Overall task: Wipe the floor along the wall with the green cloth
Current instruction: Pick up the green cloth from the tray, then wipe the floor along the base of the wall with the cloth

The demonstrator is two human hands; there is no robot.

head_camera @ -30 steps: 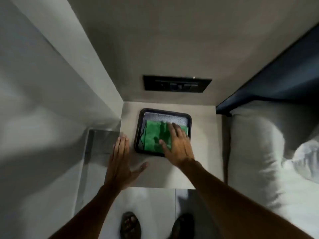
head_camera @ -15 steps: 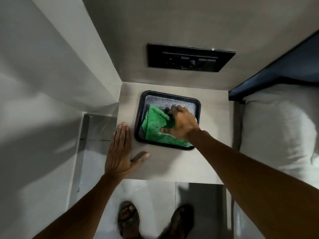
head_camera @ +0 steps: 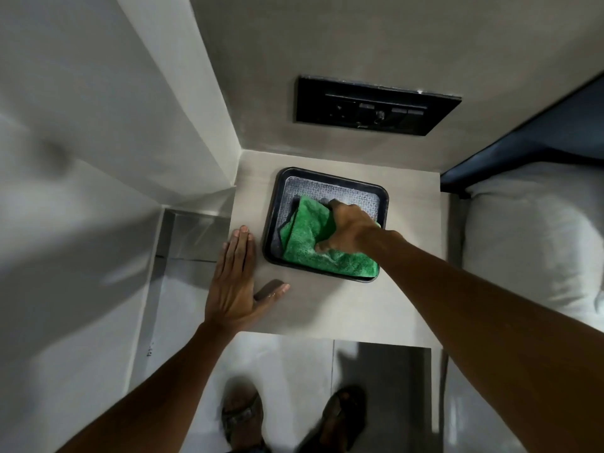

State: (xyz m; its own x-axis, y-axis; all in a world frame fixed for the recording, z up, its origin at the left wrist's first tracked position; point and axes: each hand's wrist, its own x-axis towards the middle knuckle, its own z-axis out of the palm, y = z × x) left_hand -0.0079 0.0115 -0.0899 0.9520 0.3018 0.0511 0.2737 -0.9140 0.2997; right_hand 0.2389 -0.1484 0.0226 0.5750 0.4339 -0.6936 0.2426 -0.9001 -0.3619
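A green cloth (head_camera: 307, 237) lies bunched in a black tray (head_camera: 271, 223) with a patterned grey base, on a small beige bedside table (head_camera: 343, 308). My right hand (head_camera: 349, 228) is closed around the cloth's upper right part, fingers curled into the fabric. Flat on the table's left edge, palm down, rests my left hand (head_camera: 237, 279), fingers together and thumb spread, a little left of the tray. The pale tiled floor (head_camera: 287, 380) shows below the table, and a strip of floor along the left wall (head_camera: 183, 243) is visible.
A black switch panel (head_camera: 376, 104) is set in the wall behind the table. A bed with white pillow (head_camera: 529, 237) and dark headboard (head_camera: 536, 132) stands on the right. My two sandalled feet (head_camera: 242, 416) stand on the floor below the table.
My right hand went from lying flat on the cloth to gripping it, and the cloth has bunched up and folded over. My left hand has stayed flat on the table edge.
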